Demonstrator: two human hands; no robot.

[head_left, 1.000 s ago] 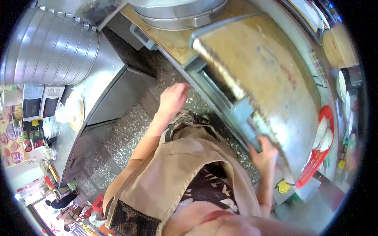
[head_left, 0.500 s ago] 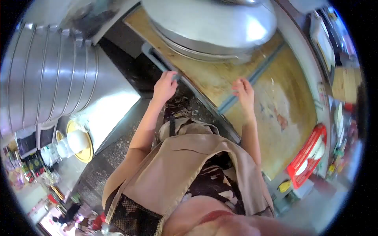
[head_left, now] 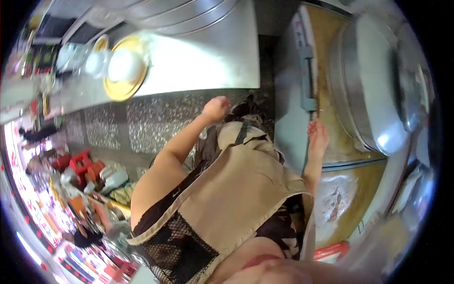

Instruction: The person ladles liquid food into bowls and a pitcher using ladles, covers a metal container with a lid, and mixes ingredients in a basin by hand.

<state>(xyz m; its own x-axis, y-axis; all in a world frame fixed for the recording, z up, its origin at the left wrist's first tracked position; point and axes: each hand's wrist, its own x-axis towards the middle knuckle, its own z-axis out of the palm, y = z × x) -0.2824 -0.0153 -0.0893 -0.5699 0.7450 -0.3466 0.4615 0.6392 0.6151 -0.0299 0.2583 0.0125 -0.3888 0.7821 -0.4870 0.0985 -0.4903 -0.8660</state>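
Note:
My left hand [head_left: 216, 110] is over the speckled floor beside my apron, in a loose closed curl with nothing visible in it. My right hand [head_left: 318, 135] is at the near edge of the yellowish worktop [head_left: 326, 90], just below a long grey handle [head_left: 306, 78] on the front of the unit. Its fingers are bent and slightly apart, with nothing seen between them; whether it touches the edge I cannot tell. On the worktop stands a large round metal steamer [head_left: 373, 85] with a domed lid. A dark grey seam strip [head_left: 354, 163] crosses the worktop nearer to me.
A steel table [head_left: 203, 71] at upper left carries stacked metal steamer rings [head_left: 189, 14] and a round yellow tray [head_left: 111, 90] with white rounded items. Speckled floor [head_left: 156, 123] runs between the units. A red basket [head_left: 331, 251] sits at lower right. People and bright stalls are farther left.
My view and body have turned left, so the worktop and steamer now lie to the right. My left hand has left the grey handle; my right hand has moved from above the worktop to its edge.

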